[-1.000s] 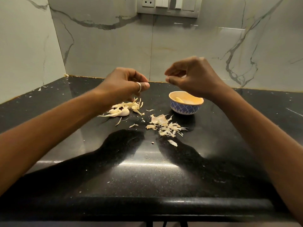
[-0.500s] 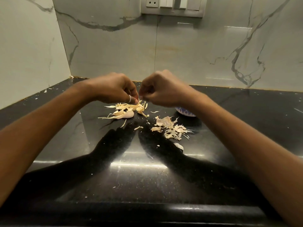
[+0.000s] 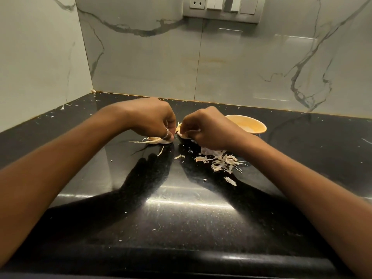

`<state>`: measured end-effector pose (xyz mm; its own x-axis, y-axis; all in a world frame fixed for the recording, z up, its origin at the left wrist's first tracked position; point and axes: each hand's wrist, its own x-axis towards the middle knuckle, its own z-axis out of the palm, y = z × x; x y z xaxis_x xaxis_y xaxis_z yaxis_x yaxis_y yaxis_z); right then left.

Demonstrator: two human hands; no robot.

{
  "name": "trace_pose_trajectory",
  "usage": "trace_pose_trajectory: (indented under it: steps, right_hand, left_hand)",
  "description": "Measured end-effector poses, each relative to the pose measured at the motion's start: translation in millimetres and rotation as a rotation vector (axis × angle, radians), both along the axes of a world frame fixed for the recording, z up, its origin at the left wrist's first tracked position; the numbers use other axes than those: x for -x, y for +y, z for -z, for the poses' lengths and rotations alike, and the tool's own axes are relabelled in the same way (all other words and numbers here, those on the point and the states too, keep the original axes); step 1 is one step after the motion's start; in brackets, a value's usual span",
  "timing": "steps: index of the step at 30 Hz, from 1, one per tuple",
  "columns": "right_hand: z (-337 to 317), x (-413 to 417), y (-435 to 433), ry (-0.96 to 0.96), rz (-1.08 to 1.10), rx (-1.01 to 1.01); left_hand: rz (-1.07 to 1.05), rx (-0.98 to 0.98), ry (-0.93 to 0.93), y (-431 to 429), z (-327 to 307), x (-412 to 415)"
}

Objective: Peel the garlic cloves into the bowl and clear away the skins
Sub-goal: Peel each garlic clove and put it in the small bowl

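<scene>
Hands first: your left hand (image 3: 153,119) is curled knuckles-up, ring (image 3: 166,135) on one finger, w/ fingertips pinching down into the garlic heap (image 3: 150,140) that lies on the counter (image 3: 181,218) right under it. Your right hand (image 3: 208,127) is curled too, thumb & fingertips pinching a pale garlic piece (image 3: 179,130) just beside the left fingertips. Can't tell if that's clove or skin, too small. The two hands nearly touch, low over the counter, forearms coming in from both bottom corners.

Just beyond your right hand sits the bowl (image 3: 254,125), orange-yellow inside, partly hidden by your knuckles; contents not clear from this angle. Nearer you, by your right wrist, lies a loose pile of skins (image 3: 222,162), w/ a stray flake (image 3: 230,181) in front of it & one strip (image 3: 179,157) btw the two heaps. Counter is black & glossy, speckled w/ small white crumbs, hand shadows across it. Behind: grey marble-look wall tiles (image 3: 241,67) & a switch plate (image 3: 221,7) at top.
</scene>
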<state>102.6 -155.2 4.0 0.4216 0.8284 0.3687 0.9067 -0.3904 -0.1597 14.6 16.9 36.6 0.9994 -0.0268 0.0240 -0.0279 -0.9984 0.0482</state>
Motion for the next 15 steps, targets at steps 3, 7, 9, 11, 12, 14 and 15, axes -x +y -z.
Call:
trace_pose_trajectory:
  steps: [3, 7, 9, 11, 12, 14, 15]
  right_hand:
    - [-1.1, -1.1, -0.4, 0.028, 0.019, -0.087]
    - [-4.9, -1.5, -2.7, 0.125, 0.050, -0.175]
    - [-4.5, -0.8, -3.6, 0.182, 0.060, -0.202]
    - [-3.9, -0.3, -3.7, 0.250, 0.064, -0.227]
    - [-4.1, -0.1, -3.9, 0.290, 0.064, -0.241]
    - [-4.7, 0.6, -4.7, 0.367, 0.055, -0.271]
    - [-5.0, 0.8, -5.0, 0.399, 0.050, -0.284]
  left_hand:
    - [-0.014, 0.000, -0.065, -0.2, 1.1, 0.0]
    - [-0.035, 0.022, -0.156, -1.8, 3.6, -0.7]
    - [-0.020, 0.046, -0.169, -3.2, 6.1, -2.4]
    - [-0.001, 0.086, -0.163, -4.8, 7.8, -3.1]
    - [0.011, 0.110, -0.159, -5.4, 8.0, -3.0]
    - [0.031, 0.154, -0.151, -6.1, 8.1, -3.2]
    - [0.033, 0.169, -0.147, -6.4, 8.1, -3.1]
